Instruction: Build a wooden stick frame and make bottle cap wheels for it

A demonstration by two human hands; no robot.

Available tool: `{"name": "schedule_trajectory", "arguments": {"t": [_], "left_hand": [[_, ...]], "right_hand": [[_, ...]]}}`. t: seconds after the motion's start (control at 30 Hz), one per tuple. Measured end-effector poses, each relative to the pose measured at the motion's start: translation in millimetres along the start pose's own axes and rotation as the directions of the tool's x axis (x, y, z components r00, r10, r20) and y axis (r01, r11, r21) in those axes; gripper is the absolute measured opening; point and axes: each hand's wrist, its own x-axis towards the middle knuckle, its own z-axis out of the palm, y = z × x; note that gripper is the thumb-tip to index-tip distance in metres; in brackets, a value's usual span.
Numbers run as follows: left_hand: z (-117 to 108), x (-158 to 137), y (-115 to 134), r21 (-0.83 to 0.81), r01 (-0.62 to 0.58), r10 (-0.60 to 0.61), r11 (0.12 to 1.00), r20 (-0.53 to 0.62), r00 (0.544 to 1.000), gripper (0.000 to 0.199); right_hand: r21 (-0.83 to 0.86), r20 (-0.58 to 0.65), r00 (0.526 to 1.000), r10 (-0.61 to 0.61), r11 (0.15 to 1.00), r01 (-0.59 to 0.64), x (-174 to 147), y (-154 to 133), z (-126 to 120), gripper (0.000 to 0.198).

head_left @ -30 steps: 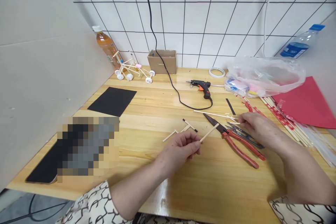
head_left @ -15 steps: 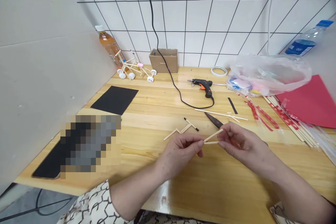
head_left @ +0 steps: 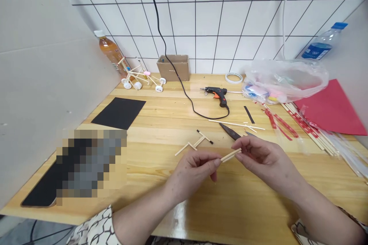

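Two short wooden sticks [head_left: 230, 155] lie side by side between my hands, above the table. My left hand [head_left: 197, 172] pinches their left ends between thumb and forefinger. At their right ends, the thumb and forefinger of my right hand [head_left: 263, 162] are closed on them. Just beyond, a small joined stick piece [head_left: 198, 141] with black-wrapped tips lies on the table. Dark-bladed scissors [head_left: 229, 131] are partly hidden behind my right hand. Long thin sticks [head_left: 235, 124] rest a little farther back.
A black glue gun [head_left: 218, 94] with its cord lies farther back. A stick model with white wheels [head_left: 143, 78] stands by a cardboard box [head_left: 174, 69]. Black paper [head_left: 119, 113] is at left; a plastic bag [head_left: 287, 80], wooden sticks [head_left: 316, 134] and red paper [head_left: 333, 107] are at right.
The two sticks were spread apart at their right ends; now they lie together, parallel. My right hand has moved slightly left and down. The view has shifted a little to the right.
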Motion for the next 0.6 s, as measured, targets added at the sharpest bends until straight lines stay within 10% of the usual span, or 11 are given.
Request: {"name": "schedule_trajectory", "arguments": {"t": [0.6], "left_hand": [[-2.7, 0.7, -4.9, 0.011, 0.000, 0.000, 1.000, 0.018, 1.000, 0.019]], "right_hand": [[0.097, -0.066, 0.997, 0.032, 0.995, -0.025, 0.6, -10.1, 1.6, 0.016]]}}
